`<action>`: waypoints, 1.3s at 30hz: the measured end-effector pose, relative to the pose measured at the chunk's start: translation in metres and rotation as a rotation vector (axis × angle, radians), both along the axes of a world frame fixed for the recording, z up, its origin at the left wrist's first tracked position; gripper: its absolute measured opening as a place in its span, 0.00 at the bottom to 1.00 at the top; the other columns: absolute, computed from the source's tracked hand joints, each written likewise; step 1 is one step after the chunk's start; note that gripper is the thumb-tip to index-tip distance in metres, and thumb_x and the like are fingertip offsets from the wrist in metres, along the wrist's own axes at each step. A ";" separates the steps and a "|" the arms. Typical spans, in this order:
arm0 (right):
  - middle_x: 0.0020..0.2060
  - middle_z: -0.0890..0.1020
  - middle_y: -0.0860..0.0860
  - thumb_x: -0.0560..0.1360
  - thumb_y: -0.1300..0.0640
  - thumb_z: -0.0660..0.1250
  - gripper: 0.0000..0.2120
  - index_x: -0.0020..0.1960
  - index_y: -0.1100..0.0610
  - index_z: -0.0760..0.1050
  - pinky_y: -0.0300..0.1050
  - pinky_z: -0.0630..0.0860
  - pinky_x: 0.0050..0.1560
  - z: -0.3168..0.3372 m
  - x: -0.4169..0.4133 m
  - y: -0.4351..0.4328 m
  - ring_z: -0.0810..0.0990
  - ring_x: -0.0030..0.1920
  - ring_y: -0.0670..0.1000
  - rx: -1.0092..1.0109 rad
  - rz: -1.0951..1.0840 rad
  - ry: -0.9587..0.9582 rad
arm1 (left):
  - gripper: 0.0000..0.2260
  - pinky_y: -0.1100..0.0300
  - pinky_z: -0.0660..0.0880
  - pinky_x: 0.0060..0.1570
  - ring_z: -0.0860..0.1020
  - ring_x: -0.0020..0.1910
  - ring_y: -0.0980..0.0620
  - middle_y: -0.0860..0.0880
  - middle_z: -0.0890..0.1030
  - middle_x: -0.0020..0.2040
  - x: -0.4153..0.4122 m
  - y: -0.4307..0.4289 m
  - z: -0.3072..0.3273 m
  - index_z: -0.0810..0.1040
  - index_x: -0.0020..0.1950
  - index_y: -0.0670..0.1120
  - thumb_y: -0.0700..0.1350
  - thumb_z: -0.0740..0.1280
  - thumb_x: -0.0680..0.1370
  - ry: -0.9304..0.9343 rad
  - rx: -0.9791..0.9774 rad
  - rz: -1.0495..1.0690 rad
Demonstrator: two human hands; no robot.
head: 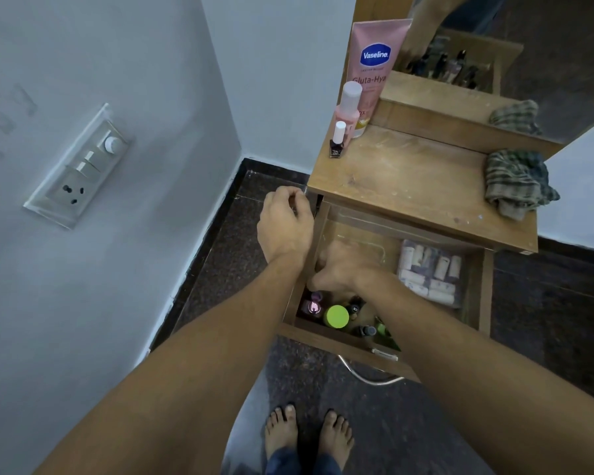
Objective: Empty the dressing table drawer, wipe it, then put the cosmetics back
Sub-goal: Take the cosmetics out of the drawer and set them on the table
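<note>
Drawer (483, 296), boxy brown wood, round-capped plastic bottles (336, 316) inside

Bottles (336, 316) partly behind right forearm (426, 310)

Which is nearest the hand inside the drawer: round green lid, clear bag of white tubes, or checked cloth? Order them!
1. Round green lid, beside the right hand, front of the drawer.
2. Clear bag of white tubes, drawer's right side.
3. Checked cloth, up on the tabletop.
</note>
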State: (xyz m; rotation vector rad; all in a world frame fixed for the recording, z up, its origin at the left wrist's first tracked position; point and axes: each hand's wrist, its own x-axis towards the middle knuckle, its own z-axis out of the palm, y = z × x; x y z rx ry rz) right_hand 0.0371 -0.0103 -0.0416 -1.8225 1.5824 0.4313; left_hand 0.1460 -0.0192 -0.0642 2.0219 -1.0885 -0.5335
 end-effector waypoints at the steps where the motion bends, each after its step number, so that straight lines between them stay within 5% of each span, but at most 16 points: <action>1: 0.39 0.80 0.50 0.66 0.49 0.76 0.10 0.42 0.54 0.81 0.39 0.66 0.30 0.000 0.001 0.000 0.76 0.36 0.46 -0.005 0.008 0.014 | 0.11 0.60 0.68 0.47 0.76 0.47 0.54 0.51 0.79 0.55 0.000 0.000 0.000 0.80 0.60 0.49 0.50 0.61 0.84 0.002 -0.001 0.000; 9: 0.37 0.81 0.51 0.67 0.49 0.76 0.12 0.36 0.55 0.76 0.40 0.67 0.28 -0.006 0.004 -0.002 0.79 0.36 0.50 -0.051 0.027 -0.017 | 0.10 0.58 0.70 0.48 0.77 0.47 0.53 0.52 0.79 0.53 -0.001 -0.003 -0.002 0.80 0.58 0.50 0.51 0.61 0.84 -0.013 0.011 -0.035; 12: 0.38 0.79 0.51 0.67 0.49 0.74 0.12 0.35 0.53 0.72 0.42 0.72 0.35 0.010 0.000 -0.008 0.80 0.40 0.54 -0.147 0.037 0.002 | 0.10 0.54 0.73 0.50 0.78 0.47 0.52 0.52 0.80 0.54 -0.003 -0.004 0.000 0.80 0.58 0.51 0.50 0.62 0.83 -0.021 -0.006 -0.066; 16: 0.34 0.76 0.50 0.64 0.49 0.76 0.11 0.35 0.54 0.77 0.40 0.70 0.33 0.049 -0.016 -0.032 0.78 0.37 0.53 -0.314 -0.050 -0.054 | 0.10 0.49 0.77 0.52 0.80 0.48 0.50 0.52 0.80 0.55 -0.006 -0.007 0.004 0.80 0.59 0.51 0.48 0.62 0.82 -0.016 -0.042 -0.105; 22: 0.37 0.83 0.52 0.65 0.45 0.74 0.13 0.41 0.55 0.84 0.45 0.78 0.38 0.103 -0.024 -0.086 0.81 0.41 0.54 -0.540 -0.162 -0.171 | 0.11 0.49 0.80 0.51 0.80 0.47 0.51 0.54 0.79 0.52 -0.016 -0.010 0.011 0.81 0.58 0.51 0.47 0.68 0.77 0.038 -0.095 -0.169; 27: 0.34 0.80 0.51 0.67 0.48 0.76 0.14 0.43 0.57 0.80 0.40 0.65 0.31 0.102 -0.014 -0.119 0.80 0.38 0.52 -0.562 -0.156 -0.212 | 0.17 0.53 0.77 0.49 0.79 0.47 0.53 0.56 0.78 0.51 -0.027 -0.027 0.019 0.79 0.55 0.52 0.61 0.72 0.74 0.005 -0.089 -0.152; 31: 0.36 0.80 0.50 0.61 0.43 0.72 0.20 0.46 0.57 0.78 0.41 0.67 0.32 0.097 -0.004 -0.131 0.81 0.41 0.53 -0.548 -0.175 -0.209 | 0.23 0.50 0.77 0.54 0.80 0.54 0.51 0.54 0.79 0.58 -0.028 -0.041 0.020 0.78 0.66 0.52 0.63 0.71 0.76 -0.025 -0.074 -0.063; 39: 0.46 0.78 0.52 0.68 0.48 0.76 0.22 0.56 0.57 0.73 0.42 0.69 0.36 0.086 0.006 -0.141 0.77 0.46 0.53 -0.585 -0.125 -0.143 | 0.16 0.52 0.78 0.47 0.81 0.47 0.49 0.52 0.78 0.52 -0.025 -0.054 0.015 0.83 0.60 0.53 0.60 0.69 0.78 -0.106 -0.070 -0.070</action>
